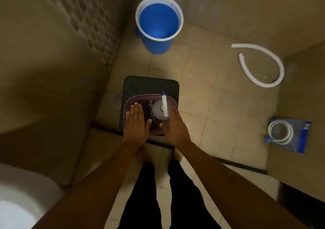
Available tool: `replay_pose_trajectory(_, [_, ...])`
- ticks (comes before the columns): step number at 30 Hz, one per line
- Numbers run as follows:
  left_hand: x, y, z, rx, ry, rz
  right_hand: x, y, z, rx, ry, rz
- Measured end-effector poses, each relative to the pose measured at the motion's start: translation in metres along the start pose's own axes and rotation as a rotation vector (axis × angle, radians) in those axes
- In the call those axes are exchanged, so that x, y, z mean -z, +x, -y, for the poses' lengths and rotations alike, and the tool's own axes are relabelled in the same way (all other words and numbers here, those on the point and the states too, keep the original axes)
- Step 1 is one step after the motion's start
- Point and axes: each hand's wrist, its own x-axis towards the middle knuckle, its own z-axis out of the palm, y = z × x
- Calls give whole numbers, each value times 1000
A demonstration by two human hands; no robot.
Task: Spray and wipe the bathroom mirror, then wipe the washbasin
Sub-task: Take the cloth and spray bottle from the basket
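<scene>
The tiled floor (219, 105) fills the middle and right of the frame. At top centre stands a blue bucket (159, 23). A white hose (263, 67) curls at upper right, and a packet (288, 134) with a coiled hose lies at right. A dark mat (151, 84) lies at centre, beside a round drain (118, 98), with a basket (171, 102) on it.

Head view, steeply downward, floorward

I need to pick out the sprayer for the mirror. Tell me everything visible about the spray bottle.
The spray bottle stands upright in a purple basket on a dark mat, seen from above. Its body looks pale grey and rounded, likely plastic, topped by a white trigger head with a blue nozzle tip pointing away. The right hand lies flat, close against it; contact is unclear. A dark patterned cloth lies beside it.
</scene>
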Motion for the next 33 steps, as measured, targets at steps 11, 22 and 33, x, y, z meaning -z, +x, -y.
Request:
replay_pose_trajectory(11, [-42,53,1,422,-246,110,-22,53,-5,-249,241,-32])
replay_pose_trajectory(22, [-45,70,-1,598,-383,57,-23,64,0,-259,254,-84])
replay_pose_trajectory(33, [-24,63,3,642,-462,-63,-8,44,8,-102,321,-228])
